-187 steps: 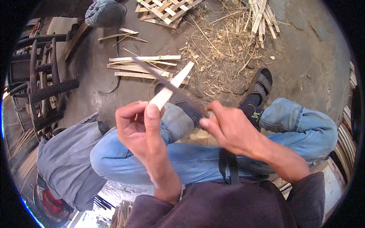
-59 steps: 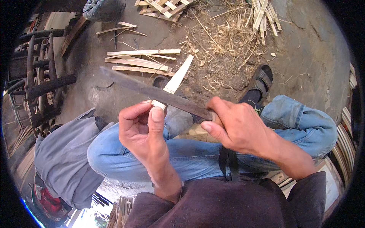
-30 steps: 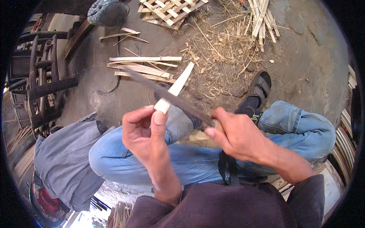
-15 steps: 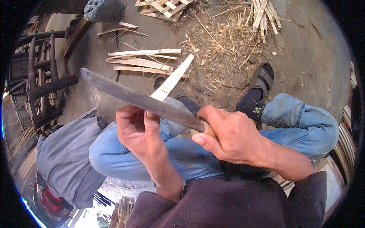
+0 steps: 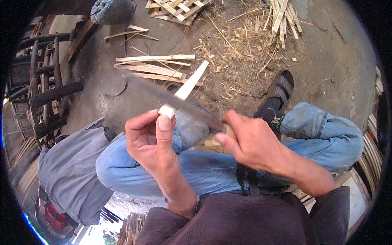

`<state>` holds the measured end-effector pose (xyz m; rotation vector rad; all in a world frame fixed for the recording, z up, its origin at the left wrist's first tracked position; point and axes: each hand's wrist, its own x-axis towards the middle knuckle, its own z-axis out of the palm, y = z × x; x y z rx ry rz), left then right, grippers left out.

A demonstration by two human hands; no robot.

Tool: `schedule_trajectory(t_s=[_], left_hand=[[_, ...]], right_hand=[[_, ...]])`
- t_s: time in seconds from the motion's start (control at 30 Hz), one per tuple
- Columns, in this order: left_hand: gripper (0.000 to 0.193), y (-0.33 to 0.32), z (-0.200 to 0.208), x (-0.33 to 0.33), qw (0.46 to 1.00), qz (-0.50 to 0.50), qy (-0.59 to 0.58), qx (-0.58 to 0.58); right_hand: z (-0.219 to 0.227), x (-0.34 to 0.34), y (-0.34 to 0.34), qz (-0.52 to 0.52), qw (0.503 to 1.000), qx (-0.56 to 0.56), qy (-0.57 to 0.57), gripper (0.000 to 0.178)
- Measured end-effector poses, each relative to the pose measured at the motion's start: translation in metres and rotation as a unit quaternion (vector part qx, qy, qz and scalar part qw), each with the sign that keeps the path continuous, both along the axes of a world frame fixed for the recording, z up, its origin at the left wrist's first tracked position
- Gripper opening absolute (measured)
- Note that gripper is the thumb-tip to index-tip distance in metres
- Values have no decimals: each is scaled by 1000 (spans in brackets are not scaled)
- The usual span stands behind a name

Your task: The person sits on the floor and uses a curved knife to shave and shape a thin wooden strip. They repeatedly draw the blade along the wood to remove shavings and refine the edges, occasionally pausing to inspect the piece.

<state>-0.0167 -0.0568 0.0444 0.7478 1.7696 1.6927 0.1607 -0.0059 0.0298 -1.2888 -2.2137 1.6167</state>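
Between thumb and fingers, my left hand [image 5: 152, 134] pinches the near end of a pale, flat bamboo strip [image 5: 192, 84], which points away and narrows a little toward its far end. My right hand [image 5: 254, 141] is closed around the handle of a long knife [image 5: 188, 107], whose dark blade is smeared by motion. The blade crosses over the strip just beyond my left fingertips, reaching toward the left. Whether its edge touches the strip cannot be made out.
Several split strips [image 5: 151, 67] lie on the floor ahead. Beyond are thin shavings [image 5: 237, 45], a woven lattice piece [image 5: 177, 10] and a strip bundle [image 5: 283, 20]. A dark metal frame [image 5: 49, 77] stands at left, near a grey cloth [image 5: 75, 171]. My sandalled foot [image 5: 279, 94] rests ahead.
The knife has shifted slightly right and away along the strip with my right hand, and its blade is now blurred. My left thumb and the strip's near end have come into plain sight.
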Motion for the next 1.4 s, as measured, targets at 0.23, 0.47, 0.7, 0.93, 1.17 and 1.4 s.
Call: schedule_trajectory(t_s=[0.23, 0.47, 0.7, 0.93, 1.17, 1.4], left_hand=[[22, -4, -1, -2, 1000, -13, 11, 5], [23, -9, -3, -4, 999, -20, 41, -11], [23, -16, -2, -4, 996, -21, 77, -36], [23, -25, -2, -2, 995, -36, 90, -35], [22, -30, -2, -2, 995, -28, 83, -47], [22, -36, -3, -4, 995, -46, 78, -43]], right_hand=[[10, 8, 0, 31, 999, 10, 18, 43], [14, 14, 14, 53, 998, -29, -8, 43], [22, 21, 18, 76, 995, -58, 3, 46], [16, 20, 20, 88, 993, -76, -32, 45], [4, 17, 18, 89, 992, -82, -46, 45], [21, 21, 14, 101, 992, -75, 26, 44]])
